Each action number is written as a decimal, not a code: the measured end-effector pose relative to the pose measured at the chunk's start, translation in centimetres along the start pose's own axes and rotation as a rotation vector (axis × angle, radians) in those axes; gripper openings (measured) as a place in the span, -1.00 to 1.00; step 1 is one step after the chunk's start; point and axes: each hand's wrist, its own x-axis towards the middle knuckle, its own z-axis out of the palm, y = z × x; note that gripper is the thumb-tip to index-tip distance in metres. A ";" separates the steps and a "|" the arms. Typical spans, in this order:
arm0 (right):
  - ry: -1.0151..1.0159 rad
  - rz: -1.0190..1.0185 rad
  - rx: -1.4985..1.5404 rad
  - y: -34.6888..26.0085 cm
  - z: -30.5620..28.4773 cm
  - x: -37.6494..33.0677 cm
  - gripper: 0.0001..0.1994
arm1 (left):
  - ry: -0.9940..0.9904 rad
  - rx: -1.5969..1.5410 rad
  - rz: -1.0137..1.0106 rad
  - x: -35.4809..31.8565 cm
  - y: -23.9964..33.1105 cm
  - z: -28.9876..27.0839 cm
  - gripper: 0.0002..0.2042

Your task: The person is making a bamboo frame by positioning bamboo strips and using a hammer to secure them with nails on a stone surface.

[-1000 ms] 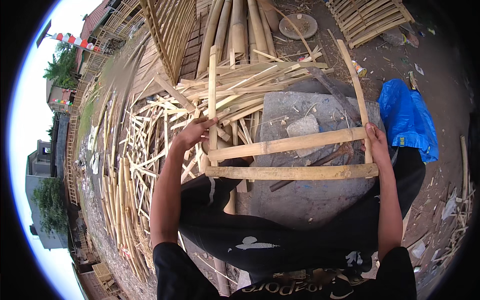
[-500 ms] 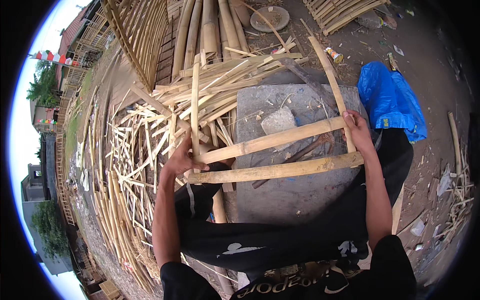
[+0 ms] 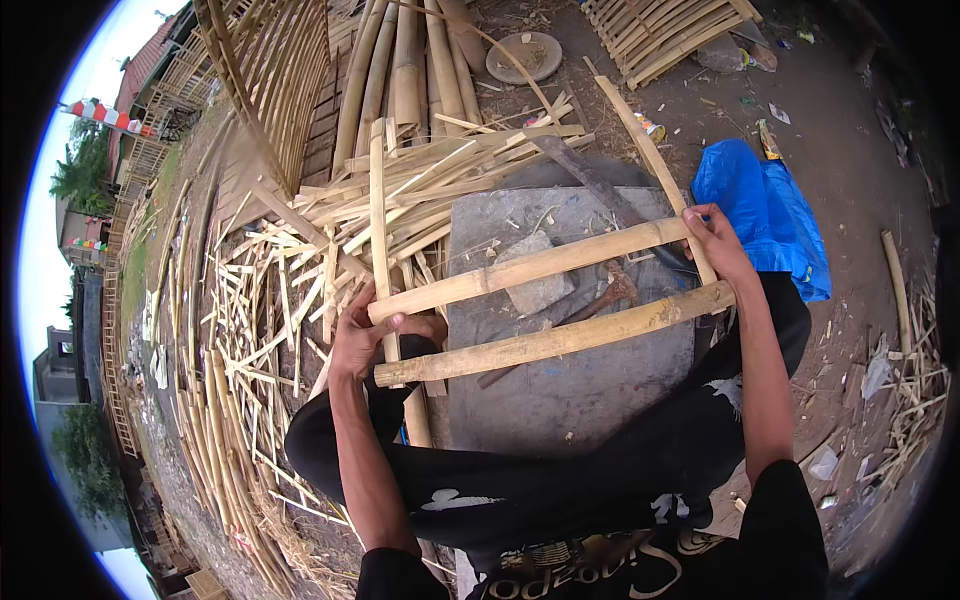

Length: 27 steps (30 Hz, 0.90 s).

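Between my hands is a frame of split bamboo with an upper crosspiece (image 3: pixel 530 270), a lower crosspiece (image 3: pixel 550 341), a left side strip (image 3: pixel 378 215) and a right side strip (image 3: pixel 645 145). My left hand (image 3: pixel 360 338) is closed around the left joint, thumb lying by the upper crosspiece's end. At the other joint, my right hand (image 3: pixel 716 245) grips the upper crosspiece and right strip together. The frame is held above a grey work board (image 3: pixel 540 410). Beneath it on the board are a pale stone block (image 3: pixel 535 285) and a hammer-like tool (image 3: pixel 610 288).
A long dark blade (image 3: pixel 590 180) lies across the board's far edge. Cut bamboo strips (image 3: pixel 420 195) pile up at the left, with thick poles (image 3: pixel 407 80) behind. Blue plastic sheeting (image 3: pixel 765 215) is at the right. A round stone disc (image 3: pixel 525 57) and slatted panel (image 3: pixel 665 35) are farther back.
The bamboo frame has tilted, its lower crosspiece dropping at the left and rising at the right. My left hand has moved slightly down. Both hands keep their hold.
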 end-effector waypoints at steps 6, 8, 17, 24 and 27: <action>0.012 0.032 0.005 2.0 -0.4 0.0 -0.59 | 0.146 -0.128 -0.017 -1.4 -3.1 2.3 -0.36; -0.024 0.062 0.086 2.0 -0.3 -0.7 -0.56 | 0.175 -0.136 -0.033 -1.5 -3.4 1.8 -0.47; -0.022 0.064 0.034 2.3 -3.6 -0.6 -0.58 | 0.111 -0.226 -0.116 1.1 -3.6 3.9 -0.70; 0.045 0.074 -0.012 2.0 -4.0 -0.6 -0.63 | 0.153 -0.258 -0.063 3.1 -4.9 5.7 -0.83; 0.078 0.063 0.027 2.2 -3.8 -0.5 -0.65 | 0.211 -0.285 -0.067 3.4 -5.3 6.7 -0.85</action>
